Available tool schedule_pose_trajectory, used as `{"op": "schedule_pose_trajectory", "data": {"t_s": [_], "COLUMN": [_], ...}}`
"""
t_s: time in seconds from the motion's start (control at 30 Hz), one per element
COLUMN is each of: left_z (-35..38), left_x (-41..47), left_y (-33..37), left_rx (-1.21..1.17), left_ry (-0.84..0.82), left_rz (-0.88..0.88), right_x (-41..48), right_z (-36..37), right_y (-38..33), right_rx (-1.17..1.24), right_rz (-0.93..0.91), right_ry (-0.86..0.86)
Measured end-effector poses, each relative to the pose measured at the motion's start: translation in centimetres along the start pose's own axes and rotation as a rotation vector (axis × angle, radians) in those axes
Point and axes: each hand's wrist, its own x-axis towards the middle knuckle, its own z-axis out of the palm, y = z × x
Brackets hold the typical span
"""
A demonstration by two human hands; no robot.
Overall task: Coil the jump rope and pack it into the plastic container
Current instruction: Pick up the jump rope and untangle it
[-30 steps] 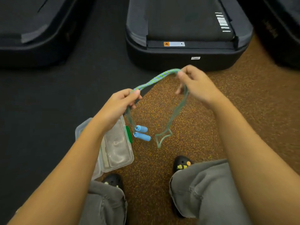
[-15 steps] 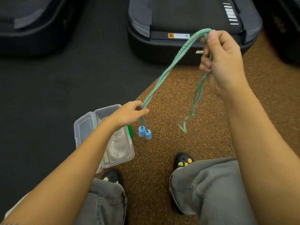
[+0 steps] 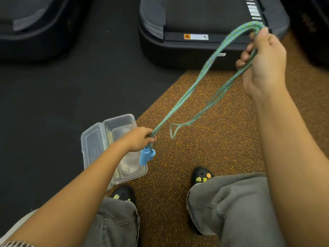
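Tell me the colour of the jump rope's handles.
Light blue; the handles hang just below the left hand, clearest in the head view.

1 jump rope (image 3: 179, 102) w/ 2 blue handles (image 3: 146, 155), doubled into several strands, exact strand count can't tell; 2 hands: left hand (image 3: 138, 139), right hand (image 3: 263, 61). 1 clear plastic container (image 3: 92, 139), lid open, on floor at edge where black mat (image 3: 71, 97) meets speckled brown mat (image 3: 204, 143) — so 2 floor mats. 2 black shoes (image 3: 200, 175), 2 grey trouser legs (image 3: 231, 205), 3 dark machine bases along top edge, centre one (image 3: 187, 49) w/ 1 warning label.
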Motion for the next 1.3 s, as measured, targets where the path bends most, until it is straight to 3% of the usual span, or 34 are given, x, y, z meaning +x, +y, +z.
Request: {"op": "schedule_pose_trajectory", "data": {"t_s": [0.13,0.27,0.37,0.63,0.73,0.83,0.93,1.1,1.3], "left_z": [-0.4,-0.7,-0.8,-1.1,-1.4,-1.7,-1.8,-2.2,-3.6], "left_x": [-0.1,-0.3,-0.6,-0.7,-0.9,-1.0,-1.2,-1.6,-2.6], "left_y": [0.7,1.7,2.5,3.3,3.7,4.0,4.4,4.6,4.4], "left_rx": [-0.167,-0.405,-0.51,-0.691,-0.785,-0.847,-0.884,-0.897,-0.762], "left_ry": [0.058,0.044,0.04,0.047,0.049,0.04,0.047,0.079,0.154], "left_rz": [0.028,0.022,0.016,-0.039,-0.048,-0.04,-0.012,0.02,0.029], "right_x": [-0.6,-1.8,-2.8,-4.5,-5.9,-7.2,-8.1,-8.4,-7.8], "right_z": [0.2,0.4,0.6,1.7,2.2,2.9,3.3,3.6,2.9], "right_y": [1.7,3.7,4.8,6.0,6.1,6.2,6.6,7.0,7.5], "right_rx": [-0.462,-1.078,-1.316,-1.546,-1.552,-1.486,-1.444,-1.504,-1.695], "right_rz": [0.082,0.176,0.226,0.318,0.294,0.382,0.397,0.27,0.316], "right_ry": [-0.131,-0.346,-0.457,-0.601,-0.79,-1.037,-1.162,-1.113,-0.991]}}
